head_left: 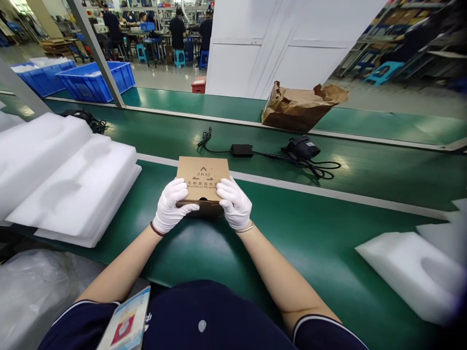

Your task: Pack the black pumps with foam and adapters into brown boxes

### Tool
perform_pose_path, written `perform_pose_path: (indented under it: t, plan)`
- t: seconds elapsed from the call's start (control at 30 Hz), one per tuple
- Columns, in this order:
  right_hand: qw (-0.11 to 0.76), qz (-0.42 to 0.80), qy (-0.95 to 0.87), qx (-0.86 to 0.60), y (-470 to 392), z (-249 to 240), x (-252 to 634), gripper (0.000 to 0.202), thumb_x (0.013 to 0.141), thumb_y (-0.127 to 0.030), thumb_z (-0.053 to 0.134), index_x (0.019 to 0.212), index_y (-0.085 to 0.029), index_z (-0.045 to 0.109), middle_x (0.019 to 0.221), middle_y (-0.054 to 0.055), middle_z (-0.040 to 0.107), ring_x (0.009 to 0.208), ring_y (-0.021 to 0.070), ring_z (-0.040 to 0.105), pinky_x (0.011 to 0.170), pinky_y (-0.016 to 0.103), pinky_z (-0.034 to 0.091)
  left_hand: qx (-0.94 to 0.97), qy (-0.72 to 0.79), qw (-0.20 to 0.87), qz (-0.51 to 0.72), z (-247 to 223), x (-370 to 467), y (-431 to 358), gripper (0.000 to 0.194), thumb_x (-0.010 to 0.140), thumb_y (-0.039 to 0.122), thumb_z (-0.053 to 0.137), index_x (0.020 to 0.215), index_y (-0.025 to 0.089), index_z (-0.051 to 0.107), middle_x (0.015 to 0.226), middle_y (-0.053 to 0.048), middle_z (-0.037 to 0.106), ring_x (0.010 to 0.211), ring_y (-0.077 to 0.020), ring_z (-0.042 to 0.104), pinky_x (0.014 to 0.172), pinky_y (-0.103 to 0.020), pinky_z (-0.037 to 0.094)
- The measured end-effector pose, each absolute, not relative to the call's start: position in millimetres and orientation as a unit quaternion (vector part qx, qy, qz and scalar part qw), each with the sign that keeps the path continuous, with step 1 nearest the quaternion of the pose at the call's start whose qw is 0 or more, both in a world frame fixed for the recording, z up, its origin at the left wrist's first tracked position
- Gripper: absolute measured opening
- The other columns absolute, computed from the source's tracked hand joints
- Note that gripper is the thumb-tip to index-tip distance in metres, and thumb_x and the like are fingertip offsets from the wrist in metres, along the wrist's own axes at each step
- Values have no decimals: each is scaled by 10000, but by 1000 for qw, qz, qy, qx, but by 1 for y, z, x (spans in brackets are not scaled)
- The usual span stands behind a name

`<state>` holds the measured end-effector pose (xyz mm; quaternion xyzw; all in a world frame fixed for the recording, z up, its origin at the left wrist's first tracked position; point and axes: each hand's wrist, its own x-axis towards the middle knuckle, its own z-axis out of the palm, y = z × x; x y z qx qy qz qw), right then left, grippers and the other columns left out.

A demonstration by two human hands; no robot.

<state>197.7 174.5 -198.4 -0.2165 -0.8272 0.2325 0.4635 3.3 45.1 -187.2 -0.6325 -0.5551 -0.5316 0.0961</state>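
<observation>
A closed brown cardboard box [203,170] with black print reading "ZKSJ" and "Brushless DC pump" is between my two gloved hands, near the front of the green bench. My left hand [172,205] grips its left side, with the thumb along the front edge. On the right side my right hand [234,202] grips it the same way, fingers on the lid. A small dark notch shows in the middle of the front edge. Whether the box's bottom touches the bench cannot be made out.
Behind the box lie a black power adapter [242,150] with its cable and a black pump-like device [302,148] with a coiled cord. A crumpled brown paper bag [297,108] stands farther back. White foam sheets [80,189] lie left, a foam piece [408,272] right. Blue bins [97,82] sit beyond.
</observation>
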Motion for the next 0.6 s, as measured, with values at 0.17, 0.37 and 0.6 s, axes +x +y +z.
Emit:
perform_pose_path:
  t: [0.17, 0.37, 0.6]
  plan:
    - [434, 176, -872, -145, 183, -200, 208, 414, 894, -597, 521, 861, -236, 721, 971, 78, 758, 1209, 280, 616, 1128, 536, 391, -663, -565, 86, -484, -185, -1, 47, 298, 807, 459, 741, 889, 245, 551, 874, -17, 659, 989, -223, 647, 983, -536, 499]
    - [435, 121, -878, -161, 152, -151, 200, 213, 913, -389, 615, 787, -238, 698, 960, 32, 757, 1238, 289, 585, 1174, 596, 240, -635, -575, 125, -500, -188, 6, 42, 276, 830, 461, 717, 915, 242, 573, 938, -42, 658, 1099, -249, 624, 1015, -551, 481]
    - [371, 109, -915, -112, 131, -135, 194, 207, 910, -299, 629, 725, -245, 704, 998, 14, 732, 1162, 291, 599, 1134, 628, 232, -527, -567, -32, -633, -200, 33, 35, 528, 758, 486, 781, 1111, 199, 514, 1609, -189, 148, 1451, -342, 340, 1119, -539, 410]
